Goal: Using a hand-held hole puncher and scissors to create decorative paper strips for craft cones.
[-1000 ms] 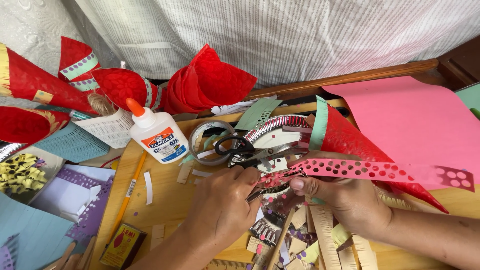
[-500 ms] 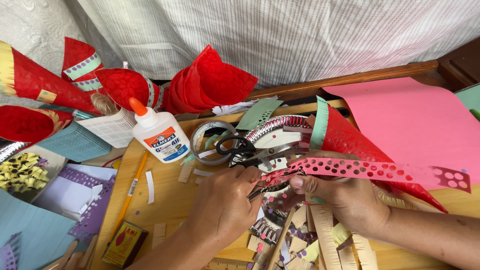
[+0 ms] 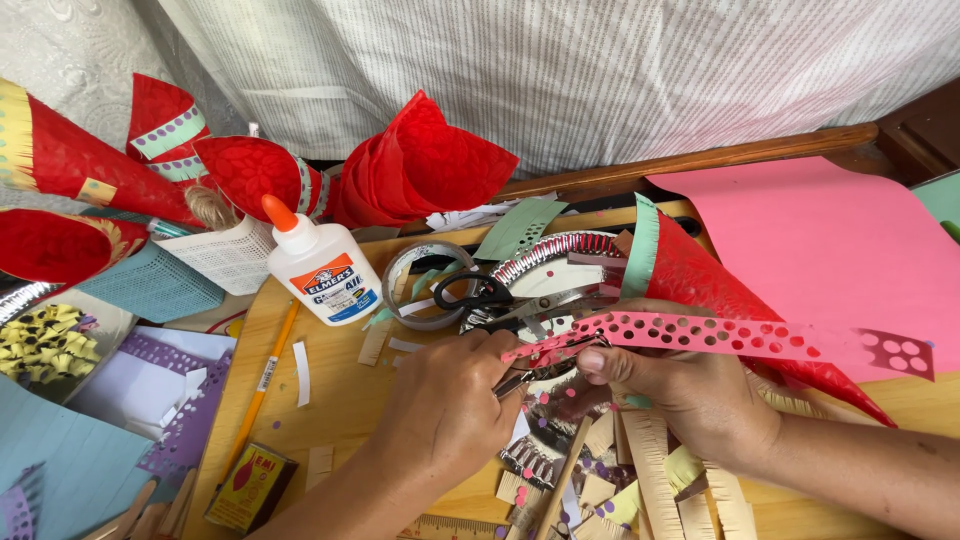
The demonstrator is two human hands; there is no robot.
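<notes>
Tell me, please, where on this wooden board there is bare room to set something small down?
The barest patch of the wooden board lies between the pencil and the left hand, below the glue bottle, with only small paper scraps. Around the right hand, the punched pink strip, scissors and tape roll, it is crowded.

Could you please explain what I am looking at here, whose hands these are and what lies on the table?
The camera sits on a person's head and looks down at their own two bare hands. The right hand pinches a pink punched paper strip. The left hand grips a small metal tool at the strip's end; what kind is hard to tell. On the wooden table lie a white glue bottle, black-handled scissors, a tape roll, a pencil, red paper cones and paper scraps.
</notes>
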